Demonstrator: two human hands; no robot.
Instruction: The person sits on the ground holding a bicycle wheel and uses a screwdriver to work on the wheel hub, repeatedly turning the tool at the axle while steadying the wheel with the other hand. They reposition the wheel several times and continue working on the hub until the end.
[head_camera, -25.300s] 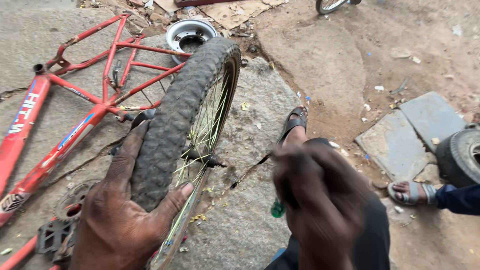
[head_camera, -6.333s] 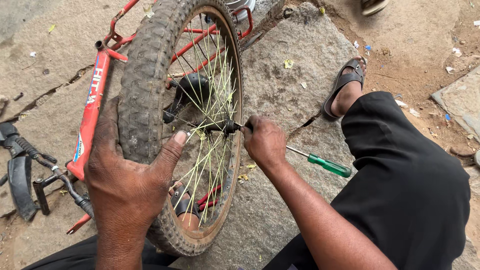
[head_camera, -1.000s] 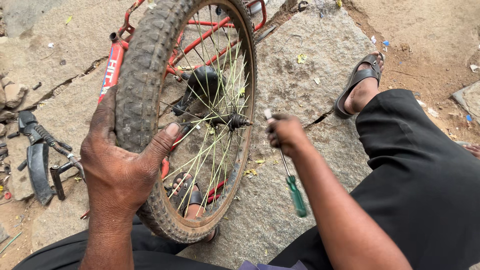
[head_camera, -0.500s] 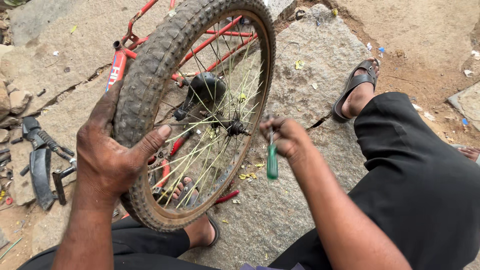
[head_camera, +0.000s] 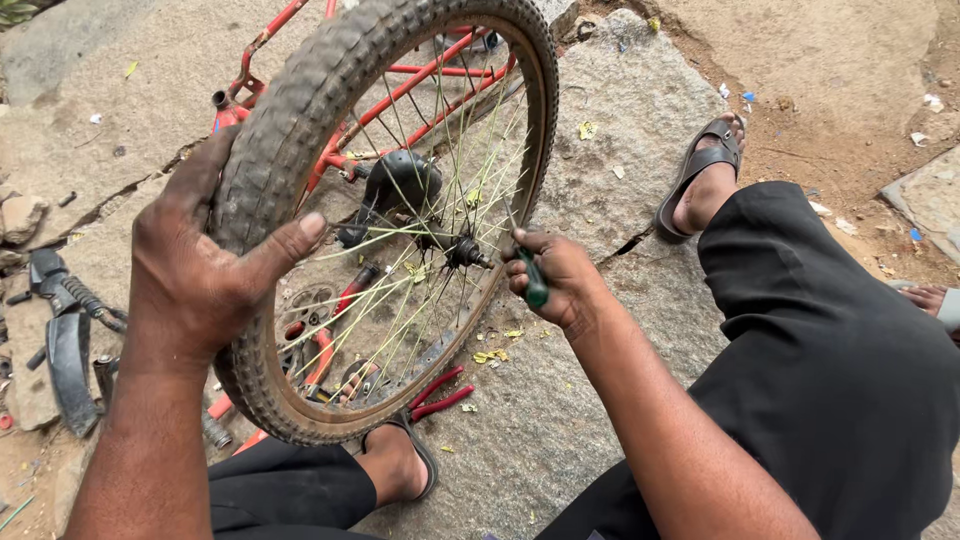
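The wheel (head_camera: 400, 200) is held upright on the rock (head_camera: 620, 140), its tyre clamped by the left hand (head_camera: 200, 270). A screwdriver (head_camera: 533, 285) is gripped by the right hand (head_camera: 560, 280) beside the hub (head_camera: 465, 252); a slip could bend spokes.

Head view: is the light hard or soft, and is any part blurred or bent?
Head view: soft, even daylight, only faint shadows under the knobbly black bicycle tyre; the left hand on it and the right hand gripping the green-handled screwdriver look sharp; slight wide-angle stretch at the edges; no glare on the grey stone slab.
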